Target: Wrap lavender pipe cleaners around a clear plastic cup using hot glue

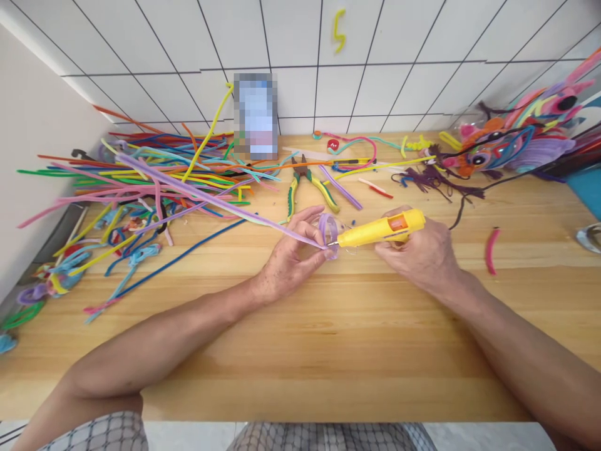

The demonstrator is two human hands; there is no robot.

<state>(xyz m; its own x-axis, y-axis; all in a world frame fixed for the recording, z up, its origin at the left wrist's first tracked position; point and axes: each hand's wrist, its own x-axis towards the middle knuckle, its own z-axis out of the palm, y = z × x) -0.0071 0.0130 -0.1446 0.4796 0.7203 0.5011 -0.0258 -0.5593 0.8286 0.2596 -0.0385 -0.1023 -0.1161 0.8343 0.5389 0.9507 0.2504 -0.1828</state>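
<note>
My left hand [295, 254] pinches a small purple ring-shaped piece [329, 230] from which long lilac pipe cleaners [225, 203] trail away to the upper left. In my right hand [425, 257] is a yellow hot glue gun [375, 230], fingers wrapped round its handle. Its metal nozzle meets the purple piece close to my left fingertips; whether glue is coming out I cannot tell. Thin clear strands hang below the nozzle. Just beyond my left hand lie pliers [293, 194] with green and yellow handles, jaws pointing to the wall.
A heap of coloured pipe cleaners [164, 169] covers the back left. A phone [256, 119] leans on the tiled wall. Finished-looking pipe-cleaner figures [493, 150] stand at the back right. A short pink piece [492, 250] lies to the right of my right hand.
</note>
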